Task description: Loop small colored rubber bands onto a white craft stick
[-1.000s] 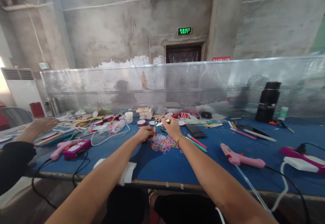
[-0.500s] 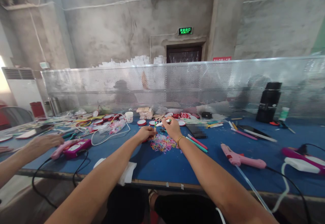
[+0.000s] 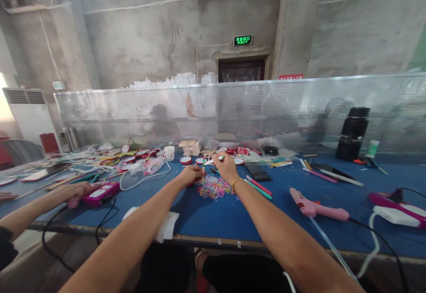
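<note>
My left hand (image 3: pixel 192 175) is closed on a small upright stick (image 3: pixel 203 167) with red and green at its top. In my right hand (image 3: pixel 225 165) is a white marker (image 3: pixel 210 162) with a green end, held slantwise and pointing left at the stick. The marker's tip is close to the stick; whether they touch is too small to tell. Below and between both hands lies a pile of small multicoloured loops (image 3: pixel 215 187) on the blue table (image 3: pixel 216 222). A pink marker (image 3: pixel 259 185) and a teal marker (image 3: pixel 258 188) lie right of my right wrist.
On the right rest a pink glue gun (image 3: pixel 316 207) with its cord and a black bottle (image 3: pixel 353 133). At left a co-worker's hand (image 3: pixel 75 191) is on another glue gun, near a purple box (image 3: pixel 101 193). A paper cup (image 3: pixel 169 153) and a phone (image 3: pixel 258 171) stand and lie farther back.
The co-worker's hand has come down onto the pink glue gun at left. My own hands, the stick and the marker look almost unchanged.
</note>
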### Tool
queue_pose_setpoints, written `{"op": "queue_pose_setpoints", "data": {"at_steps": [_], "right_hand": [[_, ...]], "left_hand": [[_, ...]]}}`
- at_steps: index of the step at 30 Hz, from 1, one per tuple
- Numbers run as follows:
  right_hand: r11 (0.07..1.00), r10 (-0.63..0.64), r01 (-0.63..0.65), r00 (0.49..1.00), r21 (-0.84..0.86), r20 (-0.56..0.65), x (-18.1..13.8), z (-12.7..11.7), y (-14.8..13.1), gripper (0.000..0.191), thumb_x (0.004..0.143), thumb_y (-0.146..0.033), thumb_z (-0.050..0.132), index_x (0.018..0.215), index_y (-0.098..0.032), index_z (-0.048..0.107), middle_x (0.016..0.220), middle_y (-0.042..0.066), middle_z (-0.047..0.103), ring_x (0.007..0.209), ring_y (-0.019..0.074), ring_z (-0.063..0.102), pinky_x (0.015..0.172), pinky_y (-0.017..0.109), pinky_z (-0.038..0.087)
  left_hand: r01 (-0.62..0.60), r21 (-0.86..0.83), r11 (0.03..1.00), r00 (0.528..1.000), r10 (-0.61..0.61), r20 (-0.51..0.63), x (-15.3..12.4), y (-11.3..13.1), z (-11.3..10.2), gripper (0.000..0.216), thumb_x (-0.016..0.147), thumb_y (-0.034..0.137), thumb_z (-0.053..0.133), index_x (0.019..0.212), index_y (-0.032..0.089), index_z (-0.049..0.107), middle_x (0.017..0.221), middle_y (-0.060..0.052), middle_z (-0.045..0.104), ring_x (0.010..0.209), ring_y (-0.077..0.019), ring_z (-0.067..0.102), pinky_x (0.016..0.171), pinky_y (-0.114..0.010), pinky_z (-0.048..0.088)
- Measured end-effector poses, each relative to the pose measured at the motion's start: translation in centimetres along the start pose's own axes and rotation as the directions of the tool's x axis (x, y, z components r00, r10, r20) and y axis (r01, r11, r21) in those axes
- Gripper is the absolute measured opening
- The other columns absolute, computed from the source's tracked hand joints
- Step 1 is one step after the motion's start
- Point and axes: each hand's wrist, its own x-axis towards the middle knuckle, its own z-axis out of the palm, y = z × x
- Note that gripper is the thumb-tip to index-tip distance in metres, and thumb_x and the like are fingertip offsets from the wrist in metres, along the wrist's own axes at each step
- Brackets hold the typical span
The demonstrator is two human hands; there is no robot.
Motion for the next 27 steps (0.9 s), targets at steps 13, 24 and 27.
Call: {"op": "queue_pose_setpoints", "data": {"at_steps": [13, 24, 27], "right_hand": [[1.000, 0.016, -0.016, 1.000, 0.005, -0.019, 0.09, 0.01, 0.00, 0.014, 0.075, -0.032, 0.051, 0.068, -0.021, 0.056, 0.063, -0.001, 0.065, 0.060, 0.0156, 0.058, 0.063, 0.026, 0.044], [1.000, 0.026, -0.027, 1.000, -0.013, -0.012, 0.07, -0.16, -0.26, 0.013, 0.075, -0.031, 0.051, 0.068, -0.021, 0.057, 0.063, -0.001, 0.065, 0.060, 0.0159, 0.059, 0.063, 0.026, 0.043], [1.000, 0.021, -0.021, 1.000, -0.003, -0.018, 0.04, -0.14, -0.30, 0.013, 0.075, -0.031, 0.051, 0.068, -0.022, 0.057, 0.063, -0.001, 0.065, 0.060, 0.0158, 0.058, 0.062, 0.026, 0.043]], "left_hand": [[-0.004, 0.012, 1.000, 1.000, 0.005, -0.016, 0.21, -0.22, -0.15, 0.034, 0.052, 0.041, 0.079, 0.064, 0.014, 0.061, 0.055, -0.001, 0.060, 0.049, -0.0099, 0.052, 0.047, -0.022, 0.033], [-0.014, 0.025, 1.000, 1.000, 0.014, -0.014, 0.40, -0.34, -0.24, 0.032, 0.054, 0.041, 0.076, 0.061, 0.014, 0.060, 0.053, -0.001, 0.059, 0.045, -0.0086, 0.049, 0.045, -0.022, 0.032], [-0.014, 0.004, 1.000, 1.000, 0.014, -0.007, 0.29, -0.29, -0.16, 0.033, 0.053, 0.041, 0.077, 0.062, 0.014, 0.060, 0.053, -0.001, 0.059, 0.046, -0.0090, 0.050, 0.045, -0.021, 0.032]]}}
